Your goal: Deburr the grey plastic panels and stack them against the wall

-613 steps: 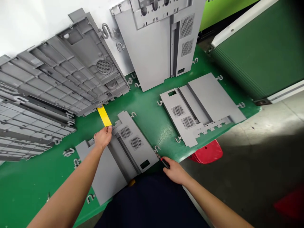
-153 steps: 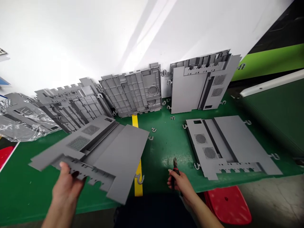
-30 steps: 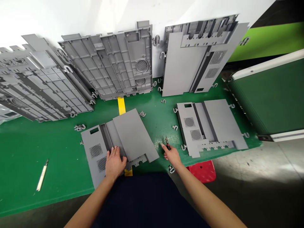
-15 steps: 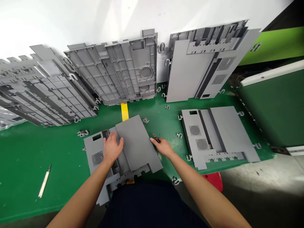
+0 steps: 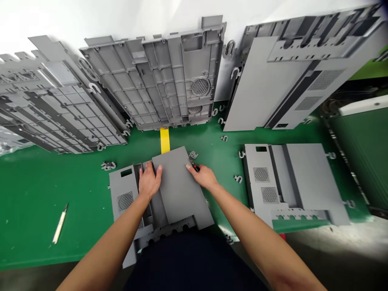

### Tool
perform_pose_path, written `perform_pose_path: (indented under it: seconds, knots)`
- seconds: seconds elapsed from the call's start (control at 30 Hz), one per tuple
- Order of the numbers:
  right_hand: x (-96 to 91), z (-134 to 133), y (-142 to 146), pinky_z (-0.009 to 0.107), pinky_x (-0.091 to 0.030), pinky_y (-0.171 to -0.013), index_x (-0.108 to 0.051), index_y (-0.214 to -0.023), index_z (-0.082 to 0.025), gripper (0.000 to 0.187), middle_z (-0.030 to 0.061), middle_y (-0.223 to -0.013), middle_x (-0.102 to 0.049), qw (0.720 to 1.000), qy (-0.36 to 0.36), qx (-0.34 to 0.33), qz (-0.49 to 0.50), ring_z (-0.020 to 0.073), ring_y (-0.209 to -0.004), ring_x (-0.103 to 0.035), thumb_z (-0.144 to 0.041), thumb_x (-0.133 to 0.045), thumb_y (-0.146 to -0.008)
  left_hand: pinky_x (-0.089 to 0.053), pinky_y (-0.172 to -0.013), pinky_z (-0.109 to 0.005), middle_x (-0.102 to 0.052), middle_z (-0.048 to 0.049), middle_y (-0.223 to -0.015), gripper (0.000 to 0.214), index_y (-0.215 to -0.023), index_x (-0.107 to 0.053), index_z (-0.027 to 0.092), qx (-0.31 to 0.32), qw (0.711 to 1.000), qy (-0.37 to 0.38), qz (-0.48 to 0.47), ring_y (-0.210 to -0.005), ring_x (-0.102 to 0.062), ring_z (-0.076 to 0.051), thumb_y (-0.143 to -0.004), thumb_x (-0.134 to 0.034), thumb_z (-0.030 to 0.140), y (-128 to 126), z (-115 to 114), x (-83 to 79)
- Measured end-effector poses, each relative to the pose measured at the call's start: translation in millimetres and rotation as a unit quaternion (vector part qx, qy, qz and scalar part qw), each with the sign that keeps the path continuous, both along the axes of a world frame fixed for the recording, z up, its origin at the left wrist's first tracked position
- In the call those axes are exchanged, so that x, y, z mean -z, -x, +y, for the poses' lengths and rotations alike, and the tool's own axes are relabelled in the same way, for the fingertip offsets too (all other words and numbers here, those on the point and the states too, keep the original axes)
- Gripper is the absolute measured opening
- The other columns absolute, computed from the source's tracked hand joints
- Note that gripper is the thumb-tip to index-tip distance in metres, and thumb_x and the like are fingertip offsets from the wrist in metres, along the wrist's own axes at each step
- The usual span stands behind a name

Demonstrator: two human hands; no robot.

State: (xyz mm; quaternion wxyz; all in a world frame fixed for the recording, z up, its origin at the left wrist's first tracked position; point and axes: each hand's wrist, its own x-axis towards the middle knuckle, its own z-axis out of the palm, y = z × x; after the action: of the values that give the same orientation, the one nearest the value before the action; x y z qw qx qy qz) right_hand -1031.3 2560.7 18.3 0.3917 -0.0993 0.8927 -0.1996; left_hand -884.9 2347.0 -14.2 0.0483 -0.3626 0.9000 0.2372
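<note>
A grey moulded plastic panel [image 5: 182, 190] lies slightly turned on the green bench in front of me. My left hand [image 5: 149, 180] rests on its recessed channel, fingers stretched out and thumb apart, pressing on the surface. In my right hand [image 5: 203, 175] is a small pair of cutting pliers [image 5: 195, 166] with red and black handles. Their tip sits at the panel's upper right edge, where I cannot make out exactly what the jaws touch. Just beyond that tip lies a small grey hook-shaped plastic piece [image 5: 193, 154].
Another grey panel [image 5: 309, 173] lies to the right. Three more panels [image 5: 169, 81] lean against the white wall behind. Loose hook-shaped bits [image 5: 108, 165] are scattered over the green bench [image 5: 87, 190]. A pale-handled knife [image 5: 60, 224] lies at the left; yellow tape [image 5: 165, 140] crosses the bench.
My right hand has moved the pliers up along the panel's right edge toward its upper corner. My left hand has slid slightly right on the panel. The camera view has shifted.
</note>
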Motion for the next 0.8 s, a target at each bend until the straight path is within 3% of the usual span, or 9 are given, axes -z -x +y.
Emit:
perform_pose_path:
  seconds: [0.27, 0.53, 0.67, 0.73, 0.8]
  knots:
    - [-2.9, -1, 1, 0.049, -0.053, -0.091, -0.070, -0.112, -0.016, 0.086, 0.0221, -0.117, -0.075, 0.999, -0.035, 0.004, 0.002, 0.0436, -0.114, -0.069, -0.091, -0.035, -0.087, -0.022, -0.131, -0.055, -0.052, -0.0304, -0.155, 0.086, -0.156, -0.036, -0.005, 0.026, 0.999, 0.030, 0.001, -0.153, -0.042, -0.036, -0.103, -0.026, 0.061, -4, 1, 7.7]
    - [1.7, -13, 10, 0.046, -0.054, -0.093, -0.071, -0.111, -0.015, 0.088, 0.0236, -0.120, -0.074, 0.999, -0.034, 0.009, -0.012, 0.0412, -0.117, -0.069, -0.092, -0.037, -0.086, -0.022, -0.132, -0.053, -0.049, -0.0313, -0.157, 0.088, -0.156, -0.034, -0.009, 0.033, 0.999, 0.030, -0.006, -0.154, -0.040, -0.037, -0.102, -0.028, 0.060, -4, 2, 8.6]
    - [3.9, -17, 17, 0.045, -0.054, -0.093, -0.072, -0.102, -0.016, 0.084, 0.0238, -0.116, -0.075, 1.000, -0.022, 0.015, -0.012, 0.0397, -0.114, -0.070, -0.092, -0.041, -0.084, -0.022, -0.132, -0.052, -0.049, -0.0314, -0.157, 0.088, -0.156, -0.034, -0.009, 0.035, 0.999, 0.030, -0.010, -0.154, -0.040, -0.037, -0.102, -0.030, 0.059, -5, 2, 7.5]
    - [5.6, -15, 20, 0.042, -0.057, -0.087, -0.072, -0.094, -0.017, 0.081, 0.0219, -0.107, -0.077, 1.000, -0.011, 0.018, -0.020, 0.0374, -0.106, -0.073, -0.093, -0.043, -0.084, -0.022, -0.132, -0.052, -0.049, -0.0313, -0.157, 0.087, -0.157, -0.034, -0.009, 0.036, 0.999, 0.032, -0.013, -0.154, -0.040, -0.037, -0.102, -0.031, 0.059, -5, 2, 6.9]
    - [8.4, -11, 23, 0.039, -0.059, -0.072, -0.071, -0.087, -0.019, 0.081, 0.0176, -0.092, -0.078, 0.999, 0.006, 0.022, -0.049, 0.0316, -0.084, -0.075, -0.094, -0.043, -0.082, -0.022, -0.132, -0.051, -0.049, -0.0310, -0.157, 0.087, -0.157, -0.033, -0.009, 0.037, 0.999, 0.034, -0.013, -0.154, -0.040, -0.036, -0.102, -0.031, 0.059, -5, 3, 6.5]
